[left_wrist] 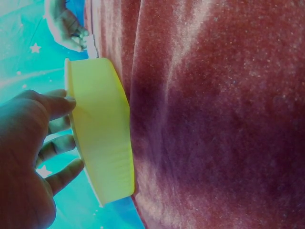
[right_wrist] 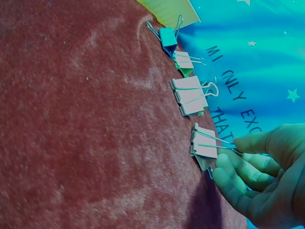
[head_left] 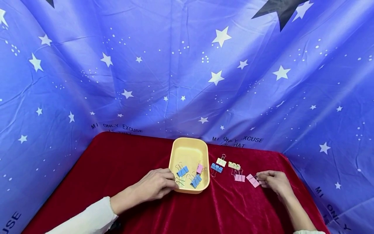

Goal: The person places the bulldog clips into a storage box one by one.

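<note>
Pinching: the right hand [head_left: 273,182] holds a pink clip [head_left: 253,180] by its wire, thumb and fingertips drawn narrow; whether the clip's body touches the red cloth [head_left: 233,208], I cannot tell.
Held clip's place: the right end of the loose group, well apart from the yellow tray [head_left: 188,154].
Neighbouring clips: a second pink clip [head_left: 240,178] is just left of the held one, a yellow clip [head_left: 234,165] behind it; a cream clip [head_left: 221,162] and a loose blue clip [head_left: 217,168] lie nearer the tray.
Tray rim: the left hand [head_left: 157,183] grips the left side near the front corner.
Tray contents: two blue clips [head_left: 182,171], a small pink clip [head_left: 199,168] and a pale clip [head_left: 181,181], gathered in the near half.
Cloth edges: the back edge runs close to the tray's far end, the starry backdrop [head_left: 175,65] beyond; the right edge slopes past the right hand.
Room: a strip of cloth separates tray and loose blue clip; broader cloth spreads leftward and in front.
Head view only: the tray's inside.
Left wrist view: the tray's outer wall, with a digit laid against it and spread fingers at the rim.
Right wrist view: the pinched wire up close, both loose pink bodies looking whitish.
</note>
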The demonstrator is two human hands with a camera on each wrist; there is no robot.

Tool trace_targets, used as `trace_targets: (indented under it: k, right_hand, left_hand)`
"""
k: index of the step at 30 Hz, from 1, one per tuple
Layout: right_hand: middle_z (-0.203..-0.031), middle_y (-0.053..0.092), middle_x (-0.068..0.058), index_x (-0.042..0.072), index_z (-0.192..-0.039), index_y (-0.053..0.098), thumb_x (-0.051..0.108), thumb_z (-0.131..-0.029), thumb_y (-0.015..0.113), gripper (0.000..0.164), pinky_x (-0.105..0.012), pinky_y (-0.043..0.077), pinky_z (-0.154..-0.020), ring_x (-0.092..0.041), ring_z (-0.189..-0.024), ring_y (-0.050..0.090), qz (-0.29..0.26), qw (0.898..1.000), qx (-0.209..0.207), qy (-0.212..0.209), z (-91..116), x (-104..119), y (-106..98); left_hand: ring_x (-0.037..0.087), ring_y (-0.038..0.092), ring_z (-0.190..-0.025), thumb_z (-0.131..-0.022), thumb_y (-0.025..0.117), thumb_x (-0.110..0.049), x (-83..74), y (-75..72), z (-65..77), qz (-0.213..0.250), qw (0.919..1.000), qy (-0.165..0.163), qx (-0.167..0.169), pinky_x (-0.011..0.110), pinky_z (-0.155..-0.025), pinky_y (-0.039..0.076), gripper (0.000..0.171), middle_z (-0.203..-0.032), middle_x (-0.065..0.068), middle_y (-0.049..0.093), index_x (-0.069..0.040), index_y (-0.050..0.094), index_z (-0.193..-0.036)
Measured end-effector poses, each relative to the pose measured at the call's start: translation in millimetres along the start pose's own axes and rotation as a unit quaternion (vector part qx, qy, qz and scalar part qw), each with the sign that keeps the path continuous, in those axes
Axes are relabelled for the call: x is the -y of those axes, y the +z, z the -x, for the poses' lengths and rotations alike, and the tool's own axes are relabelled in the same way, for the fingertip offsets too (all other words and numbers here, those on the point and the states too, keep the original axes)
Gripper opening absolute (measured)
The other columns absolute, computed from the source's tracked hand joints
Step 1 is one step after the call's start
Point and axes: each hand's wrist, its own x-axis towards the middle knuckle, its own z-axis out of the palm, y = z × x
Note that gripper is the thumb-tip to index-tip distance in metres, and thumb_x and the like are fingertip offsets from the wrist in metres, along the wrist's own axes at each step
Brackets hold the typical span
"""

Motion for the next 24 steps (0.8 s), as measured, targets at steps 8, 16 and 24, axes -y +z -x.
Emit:
trace_targets:
  k: [8,16,24]
  right_hand:
    - [-0.093,0.084,-0.009,-0.024,-0.125,0.069,0.001,-0.108,0.064,0.031,-0.029,0.067,-0.073,-0.009,-0.078,0.078,0.045,0.998,0.031,-0.017,-1.7,2.9,-3.1]
    - [-0.092,0.083,-0.007,-0.023,-0.123,0.069,0.003,-0.108,0.061,0.031,-0.031,0.068,-0.072,-0.011,-0.077,0.077,0.062,0.997,0.054,-0.014,-2.9,1.5,-7.3]
    - [-0.087,0.08,0.001,-0.019,-0.118,0.072,0.001,-0.109,0.059,0.026,-0.028,0.068,-0.074,-0.006,-0.077,0.076,0.033,0.996,0.079,0.007,-2.5,0.9,-14.7]
  left_hand:
    - [0.006,0.069,-0.095,-0.088,0.093,-0.011,-0.2,-0.1,-0.4,-0.003,1.0,0.001,-0.001,0.023,-0.088,0.059,0.018,-0.093,-0.012,0.075,-0.024,0.087,-0.1]
    - [0.006,0.069,-0.095,-0.089,0.093,-0.013,-1.1,0.2,-0.6,-0.009,1.0,0.002,0.003,0.023,-0.09,0.059,0.017,-0.093,-0.013,0.075,-0.024,0.087,-0.1]
    - [0.006,0.068,-0.093,-0.088,0.093,-0.013,-0.6,0.1,-0.3,-0.012,0.9999,0.003,0.0,0.023,-0.088,0.058,0.018,-0.092,-0.012,0.073,-0.024,0.087,-0.101]
